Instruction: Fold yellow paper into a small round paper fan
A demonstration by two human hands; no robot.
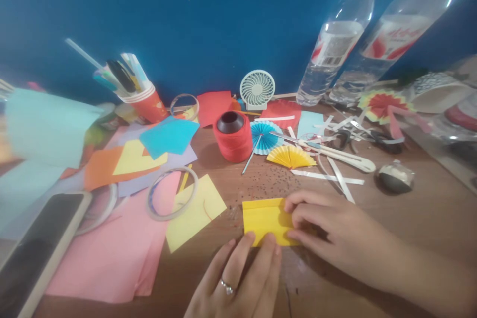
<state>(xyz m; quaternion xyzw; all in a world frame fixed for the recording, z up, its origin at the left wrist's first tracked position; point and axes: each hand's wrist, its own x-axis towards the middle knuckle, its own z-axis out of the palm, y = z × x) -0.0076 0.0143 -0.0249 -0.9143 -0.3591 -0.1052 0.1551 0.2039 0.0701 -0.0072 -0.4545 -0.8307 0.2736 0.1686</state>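
Note:
A bright yellow sheet of paper (265, 217) lies on the brown table, with a narrow crease or fold running along its far edge. My left hand (242, 278), wearing a ring, is open; its outstretched fingertips press on the paper's near edge. At the right end, my right hand (331, 228) has its fingers bent and pinches the paper's edge between thumb and fingertips. Beyond the paper are a yellow pleated fan (291, 157), a blue pleated paper rosette (266, 136) and a red thread spool (233, 138).
Left of the paper lie a pale yellow sheet (204, 203), tape rolls (149, 203), pink paper (108, 253) and a phone (37, 253). A utility knife (346, 158), scissors (383, 139) and white strips (341, 180) are at right. Two bottles (331, 54) stand behind.

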